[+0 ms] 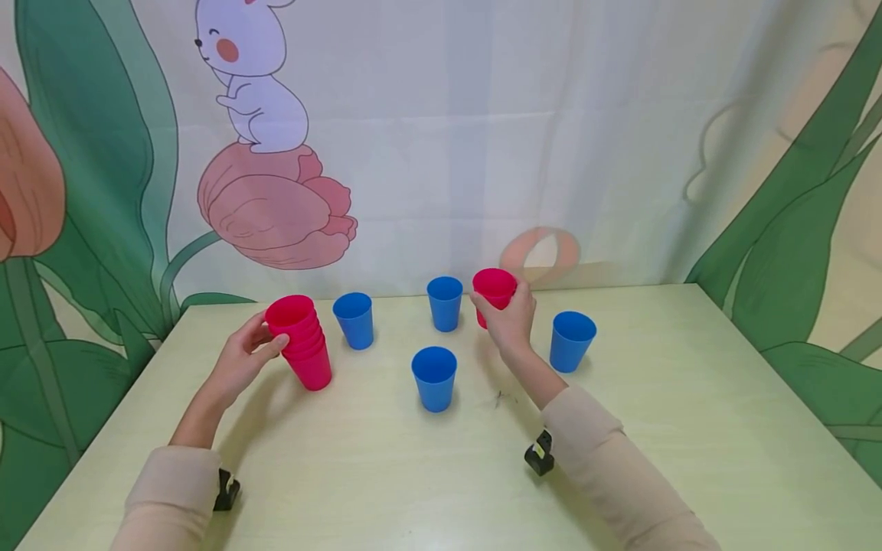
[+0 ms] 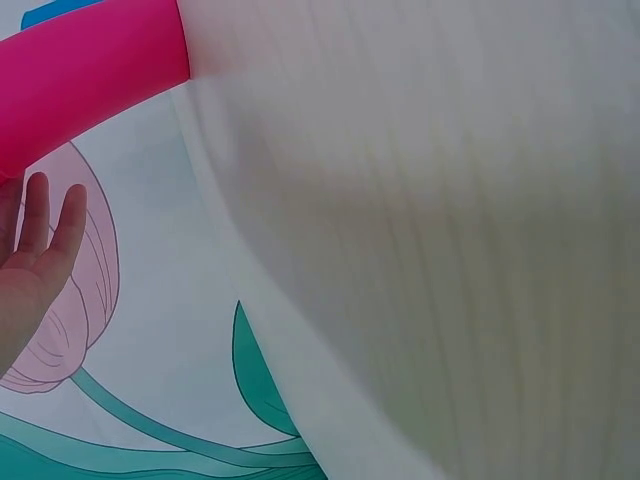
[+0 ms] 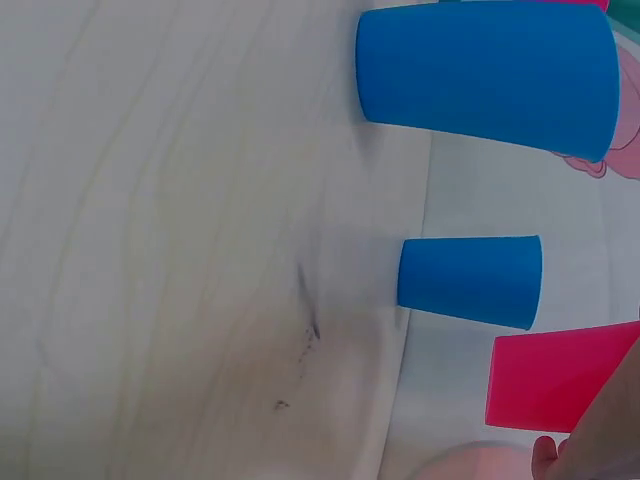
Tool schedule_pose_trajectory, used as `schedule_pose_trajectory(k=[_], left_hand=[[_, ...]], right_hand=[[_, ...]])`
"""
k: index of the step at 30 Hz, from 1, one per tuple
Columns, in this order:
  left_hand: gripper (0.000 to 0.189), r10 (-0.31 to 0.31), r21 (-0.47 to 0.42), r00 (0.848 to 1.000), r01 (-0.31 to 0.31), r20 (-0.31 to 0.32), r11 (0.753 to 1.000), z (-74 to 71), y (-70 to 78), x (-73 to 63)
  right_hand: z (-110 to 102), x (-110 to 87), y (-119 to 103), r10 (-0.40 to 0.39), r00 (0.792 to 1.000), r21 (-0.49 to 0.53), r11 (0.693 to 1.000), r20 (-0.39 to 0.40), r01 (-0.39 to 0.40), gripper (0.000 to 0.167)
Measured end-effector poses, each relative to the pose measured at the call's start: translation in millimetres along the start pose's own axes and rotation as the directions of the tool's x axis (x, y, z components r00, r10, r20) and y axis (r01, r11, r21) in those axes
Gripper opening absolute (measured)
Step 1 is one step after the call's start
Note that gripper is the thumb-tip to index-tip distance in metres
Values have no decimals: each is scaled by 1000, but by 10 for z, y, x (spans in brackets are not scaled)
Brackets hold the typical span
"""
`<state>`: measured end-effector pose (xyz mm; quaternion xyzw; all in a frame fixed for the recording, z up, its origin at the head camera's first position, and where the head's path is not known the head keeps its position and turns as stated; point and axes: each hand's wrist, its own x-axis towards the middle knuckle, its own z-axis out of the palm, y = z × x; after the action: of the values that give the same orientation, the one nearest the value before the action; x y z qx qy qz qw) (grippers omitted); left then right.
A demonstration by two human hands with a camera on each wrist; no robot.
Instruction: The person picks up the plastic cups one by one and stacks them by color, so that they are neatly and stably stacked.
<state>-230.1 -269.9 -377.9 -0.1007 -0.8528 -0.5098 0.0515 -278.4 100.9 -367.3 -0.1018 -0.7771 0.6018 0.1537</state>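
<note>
A stack of several nested red cups (image 1: 311,360) is in my left hand (image 1: 241,356), gripped between thumb and fingers on the table's left side. In the left wrist view, the stack's lowest red cup (image 2: 100,75) shows above the fingers (image 2: 68,235). Farther back, right of centre, my right hand (image 1: 512,317) holds a single red cup (image 1: 492,285) by its side, mouth up. From the right wrist, that red cup (image 3: 545,380) has its base raised off the tabletop. Just left of it stands an upright blue cup (image 1: 444,306).
Other upright blue cups stand apart: one (image 1: 354,321) beside the red stack, one (image 1: 436,381) nearer the front at centre, one (image 1: 572,343) right of my right forearm. A printed curtain (image 1: 413,153) hangs behind the pale wooden table (image 1: 703,398).
</note>
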Motion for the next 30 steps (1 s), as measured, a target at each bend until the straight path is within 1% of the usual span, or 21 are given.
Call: schedule_pose_trajectory(k=[4,8,15,25,30], left_hand=[[58,3,-5,1000,-3,-1,1000,5,-1,4],[58,2,0,1000,-2,-4,1000,4,1,1],[57,17,-34,1000,-17,-1,999,-2,18,-5],[57,7,-28,1000,-7,-4,1000,1,12,-12],[57,10,-23,1000,-10,-10,1000,3,11,-11]], right_hand=[[-15,-38,-44,-4,1000,-12,1000,20,4,79],[-30,-71,-87,-28,999,-11,1000,42,28,79],[-39,-130,-174,-57,995,6,998,84,57,75],[35,-178,-308,-90,983,28,996,162,87,74],[84,-194,-389,-127,977,44,992,174,121,75]])
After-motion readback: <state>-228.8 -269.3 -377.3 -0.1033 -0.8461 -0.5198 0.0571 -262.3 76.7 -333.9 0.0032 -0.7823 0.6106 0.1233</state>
